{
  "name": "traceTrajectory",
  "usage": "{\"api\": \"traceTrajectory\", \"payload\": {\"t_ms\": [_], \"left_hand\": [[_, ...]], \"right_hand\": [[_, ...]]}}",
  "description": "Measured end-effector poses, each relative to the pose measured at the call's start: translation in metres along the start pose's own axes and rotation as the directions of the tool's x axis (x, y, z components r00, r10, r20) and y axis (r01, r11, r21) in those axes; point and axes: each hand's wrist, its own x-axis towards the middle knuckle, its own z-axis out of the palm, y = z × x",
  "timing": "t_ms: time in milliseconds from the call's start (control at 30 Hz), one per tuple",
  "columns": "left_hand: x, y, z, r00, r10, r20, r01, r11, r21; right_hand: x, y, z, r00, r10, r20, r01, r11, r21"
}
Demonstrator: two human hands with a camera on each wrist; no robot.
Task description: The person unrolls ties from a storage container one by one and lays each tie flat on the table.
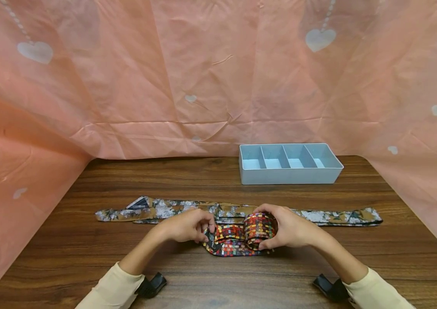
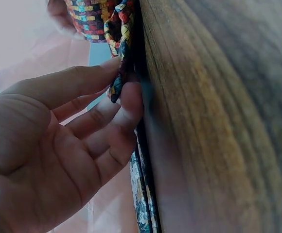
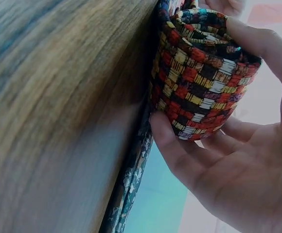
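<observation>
A red, yellow and black checked necktie (image 1: 230, 248) lies partly rolled up on the table. My right hand (image 1: 289, 227) curls around its thick roll (image 3: 204, 82), thumb on one side and fingers on the other. At the tie's flat left end, my left hand (image 1: 189, 225) pinches the folded edge (image 2: 117, 87) between thumb and fingers. Just behind both hands a second necktie (image 1: 342, 216), brown with white and grey flowers, stretches folded from left to right. Its middle is partly hidden by the hands and the roll.
Towards the back right stands a light blue box (image 1: 287, 176) with several compartments. A pink curtain (image 1: 210, 77) with white hearts closes off the back and sides of the wooden table (image 1: 67, 240).
</observation>
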Motion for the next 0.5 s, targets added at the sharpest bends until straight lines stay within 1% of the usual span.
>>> {"api": "traceTrajectory", "payload": {"t_ms": [133,267,333,400,500], "left_hand": [[0.0,-0.0016,-0.001,1.0,-0.012,-0.016,0.011,0.999,-0.044],[0.0001,-0.0039,-0.0014,0.999,-0.037,-0.023,0.033,0.99,-0.139],[0.0002,-0.005,-0.0014,0.999,-0.041,-0.023,0.037,0.985,-0.17],[0.0005,-0.0058,-0.0013,0.999,-0.04,-0.027,0.034,0.983,-0.18],[0.0011,-0.0069,-0.0012,0.998,-0.037,-0.048,0.029,0.985,-0.172]], "right_hand": [[0.0001,0.0008,0.0007,1.0,-0.013,0.001,0.013,1.0,0.007],[0.0005,0.0015,0.001,1.0,-0.02,0.001,0.02,1.0,-0.001],[0.0006,0.0017,0.0009,1.0,-0.02,0.003,0.02,1.0,-0.001],[0.0006,0.0018,0.0007,1.0,-0.02,0.008,0.02,1.0,0.005],[0.0004,0.0022,0.0003,1.0,-0.019,0.015,0.019,1.0,0.009]]}}
